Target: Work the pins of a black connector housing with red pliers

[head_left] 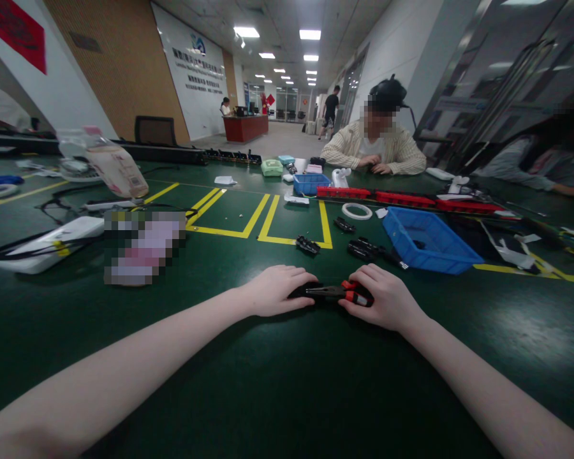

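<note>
Low over the green table, my right hand point(386, 296) is closed around the red-and-black handles of needle-nose pliers point(331, 292), whose jaws point left. My left hand point(278, 291) pinches a small black part point(297, 292) between thumb and fingers; most of it is hidden by the fingers. The plier tips reach this black part, though I cannot tell whether they grip it. Beyond my hands lie similar black pieces: one point(307, 245) on the yellow tape, another point(344, 224) farther back, and a cluster point(363, 248) beside the blue basket point(442, 260).
A blurred-out phone-like item point(146, 248), a white box with black cable point(52, 247) and a tilted bottle point(117, 169) lie left. Toward the back are a white ring point(356, 211), a red strip point(404, 199) and a smaller blue basket point(310, 185). A person point(375, 150) sits opposite.
</note>
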Motion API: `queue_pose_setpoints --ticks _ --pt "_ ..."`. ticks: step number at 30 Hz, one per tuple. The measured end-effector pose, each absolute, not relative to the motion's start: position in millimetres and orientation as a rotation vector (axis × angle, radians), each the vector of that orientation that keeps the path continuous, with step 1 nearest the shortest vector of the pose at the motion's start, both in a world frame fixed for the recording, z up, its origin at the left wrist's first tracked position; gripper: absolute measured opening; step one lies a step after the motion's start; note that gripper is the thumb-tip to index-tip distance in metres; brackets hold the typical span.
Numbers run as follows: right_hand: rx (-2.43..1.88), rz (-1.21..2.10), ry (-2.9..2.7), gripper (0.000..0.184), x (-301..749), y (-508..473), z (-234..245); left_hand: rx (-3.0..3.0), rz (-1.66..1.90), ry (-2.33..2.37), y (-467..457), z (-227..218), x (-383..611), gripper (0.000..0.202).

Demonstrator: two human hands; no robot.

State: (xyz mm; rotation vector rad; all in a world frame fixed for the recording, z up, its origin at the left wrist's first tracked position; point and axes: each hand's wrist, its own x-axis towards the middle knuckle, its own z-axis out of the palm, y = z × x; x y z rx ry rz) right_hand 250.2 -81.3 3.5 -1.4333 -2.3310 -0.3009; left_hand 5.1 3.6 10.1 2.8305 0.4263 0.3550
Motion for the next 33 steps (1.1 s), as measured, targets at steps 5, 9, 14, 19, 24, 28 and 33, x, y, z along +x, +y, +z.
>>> queue_pose_setpoints --ticks 5,9,14,19,24,28,33 --pt "-1.428 -0.331 -2.327 0.032 249.4 -82.1 4.0 2.836 0.35 0.423 4.5 9.3 5.7 0.032" --pt "-1.406 -0.34 -2.334 0.031 249.6 -81.7 3.9 2.831 0.378 0.416 4.2 10.0 5.6 0.032" --pt "-1.39 -0.312 -2.351 0.031 249.2 -79.6 2.4 2.812 0.371 0.481 2.7 12.0 5.6 0.035" --pt "-1.443 -0.322 -2.367 0.034 248.5 -80.0 2.3 2.806 0.352 0.517 2.3 9.8 5.3 0.037" --pt "-1.438 -0.323 -2.334 0.038 246.7 -81.9 3.4 2.833 0.313 0.524 3.9 6.9 6.0 0.04" --pt "-1.384 -0.348 -2.327 0.038 245.1 -82.1 3.3 2.872 0.268 0.524 5.1 6.6 7.0 0.041" --pt "-1.396 -0.365 -2.315 0.024 244.4 -82.3 2.1 2.881 0.262 0.515 4.4 8.9 7.2 0.041"
